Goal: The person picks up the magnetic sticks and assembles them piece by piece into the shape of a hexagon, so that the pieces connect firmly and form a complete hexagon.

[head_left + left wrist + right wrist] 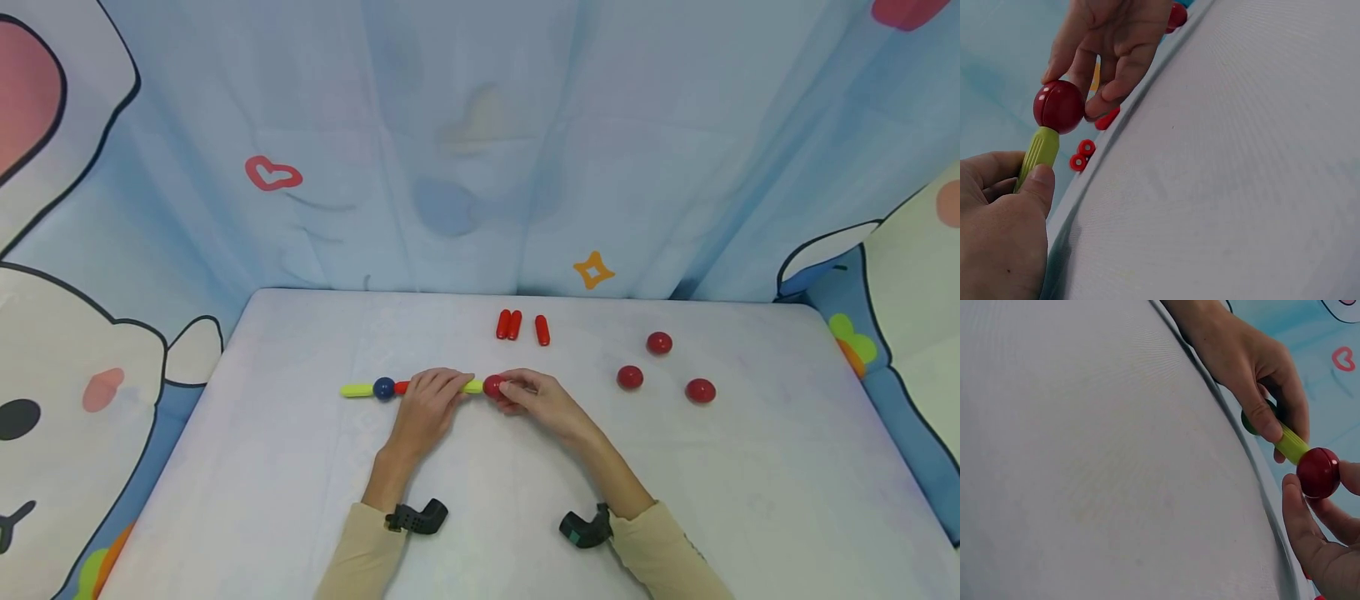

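A chain of rods and balls lies across the middle of the table in the head view. From the left it shows a yellow-green rod (357, 390), a blue ball (384, 388) and a red rod (402, 387), whose far part my left hand (429, 408) covers. That hand pinches a second yellow-green rod (1041, 149) between thumb and fingers. A dark green ball (1251, 422) shows behind it in the right wrist view. At the rod's right end sits a red ball (1060, 107), touching it. My right hand (546, 406) pinches this ball with its fingertips.
Behind the hands lie three red rods, two side by side (508, 324) and one apart (542, 330). Three loose red balls (630, 377) lie to the right. A blue patterned curtain (450, 150) hangs beyond the white table's (300, 500) far edge.
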Available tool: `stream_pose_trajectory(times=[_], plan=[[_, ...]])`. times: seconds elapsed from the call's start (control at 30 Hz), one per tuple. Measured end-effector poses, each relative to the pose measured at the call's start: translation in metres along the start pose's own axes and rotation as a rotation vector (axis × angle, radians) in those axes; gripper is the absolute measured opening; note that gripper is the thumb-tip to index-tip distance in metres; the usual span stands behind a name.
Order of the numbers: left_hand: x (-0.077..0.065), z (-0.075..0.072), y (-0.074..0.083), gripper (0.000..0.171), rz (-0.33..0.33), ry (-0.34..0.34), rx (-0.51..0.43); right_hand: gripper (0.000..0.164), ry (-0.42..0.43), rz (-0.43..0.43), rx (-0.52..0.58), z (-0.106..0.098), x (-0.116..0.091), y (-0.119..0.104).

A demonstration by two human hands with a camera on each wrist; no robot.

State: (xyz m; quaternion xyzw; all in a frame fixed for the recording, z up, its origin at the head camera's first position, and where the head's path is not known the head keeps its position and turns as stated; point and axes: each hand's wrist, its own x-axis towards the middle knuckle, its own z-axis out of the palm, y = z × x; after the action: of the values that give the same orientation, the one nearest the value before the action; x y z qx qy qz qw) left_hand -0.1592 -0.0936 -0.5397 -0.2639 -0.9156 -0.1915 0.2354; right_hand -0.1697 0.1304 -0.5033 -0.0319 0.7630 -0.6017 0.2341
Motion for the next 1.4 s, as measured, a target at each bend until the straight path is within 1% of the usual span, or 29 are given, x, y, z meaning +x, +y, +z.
stream_pose_trajectory(times=[0.17, 0.3, 0.7, 0.97, 1.13, 1.27, 1.4], plan=[[0.0000, -0.0005, 0.0002, 0.036, 0.006, 0.012, -0.006, 0.045, -0.042, -0.023, 0.062, -0.0001, -0.0001, 0.0006], [0.0002, -0.0013, 0.0009, 0.036, 0.006, 0.003, -0.011, 0.045, -0.045, -0.018, 0.082, -0.0001, 0.0004, 0.0005], [0.0011, -0.0031, 0.0018, 0.037, 0.005, -0.006, -0.005, 0.047, -0.007, -0.009, 0.062, 0.0012, 0.0016, 0.0000], [-0.0005, 0.0005, -0.0006, 0.037, 0.013, -0.002, -0.006, 0.045, 0.032, 0.017, 0.054, 0.0037, 0.0028, 0.0016], [-0.0005, -0.0003, -0.0004, 0.039, 0.016, -0.007, -0.021, 0.043, -0.008, -0.023, 0.025, 0.0043, 0.0016, 0.0021], [0.0001, -0.0007, -0.0001, 0.034, -0.001, -0.007, -0.004, 0.044, -0.014, -0.032, -0.001, 0.0041, 0.0004, 0.0007], [0.0007, -0.0012, -0.0002, 0.032, -0.027, -0.002, 0.025, 0.043, 0.015, 0.001, -0.013, 0.0018, -0.0007, -0.0009]])
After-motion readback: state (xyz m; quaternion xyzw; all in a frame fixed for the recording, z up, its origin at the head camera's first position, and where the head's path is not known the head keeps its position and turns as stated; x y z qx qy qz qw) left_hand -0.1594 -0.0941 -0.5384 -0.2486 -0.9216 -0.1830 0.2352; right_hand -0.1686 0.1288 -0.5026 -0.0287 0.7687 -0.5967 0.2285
